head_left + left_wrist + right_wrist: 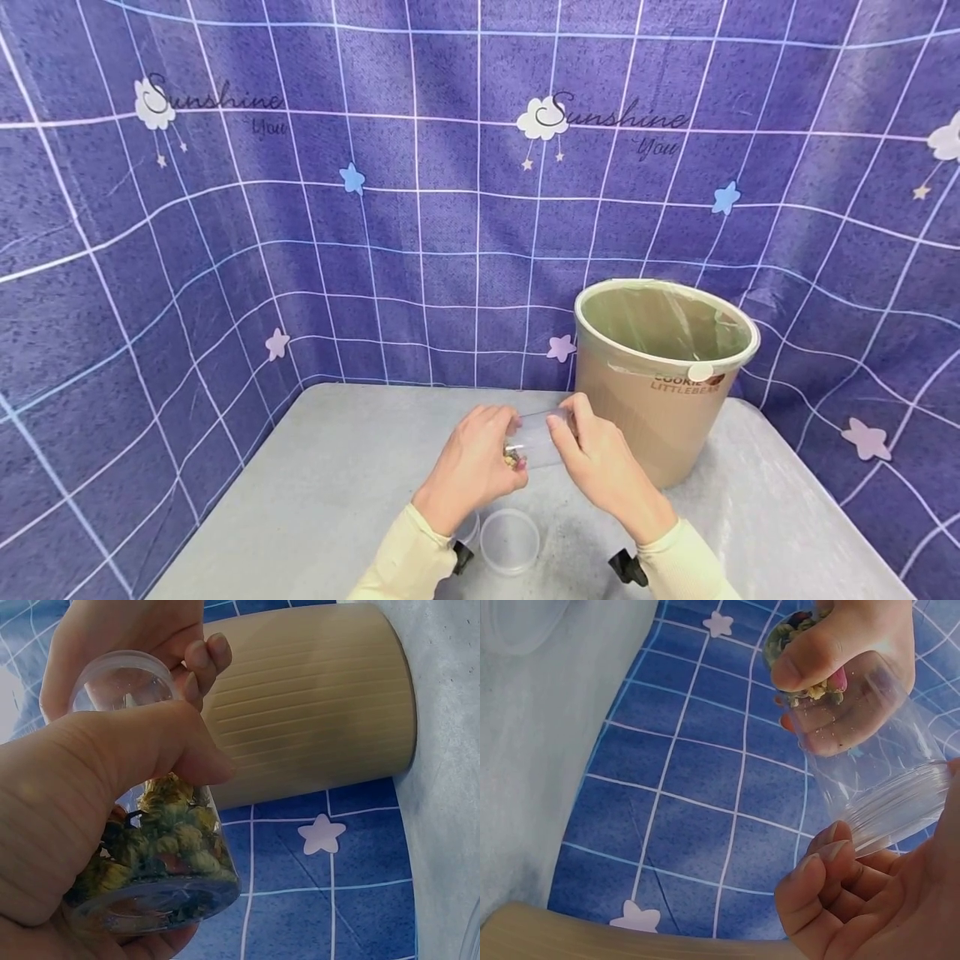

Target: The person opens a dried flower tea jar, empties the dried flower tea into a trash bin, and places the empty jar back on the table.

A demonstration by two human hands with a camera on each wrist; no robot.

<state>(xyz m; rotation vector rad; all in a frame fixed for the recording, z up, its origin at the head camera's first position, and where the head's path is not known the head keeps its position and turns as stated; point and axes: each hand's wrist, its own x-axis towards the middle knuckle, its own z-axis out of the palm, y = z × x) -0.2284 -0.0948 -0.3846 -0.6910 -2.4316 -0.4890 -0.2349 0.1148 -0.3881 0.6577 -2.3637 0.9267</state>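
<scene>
A clear plastic jar [536, 439] is held tilted above the table, its threaded mouth toward the right. Dried flowers [176, 832], yellowish-green with a pink bud among them, lie gathered at its base end. My left hand [480, 458] grips the jar round that base end, thumb across the side in the left wrist view. At the mouth end, my right hand [603, 454] holds the jar with curled fingers; in the right wrist view its fingertips [829, 859] are by the threaded rim. Part of the jar is hidden behind both hands.
A round clear lid-like piece [510, 542] lies on the grey table [352, 467] below my hands, with another clear round piece [467, 529] partly behind the left wrist. A beige bin [652, 425] with a liner stands at right. Blue patterned cloth [450, 208] surrounds the table.
</scene>
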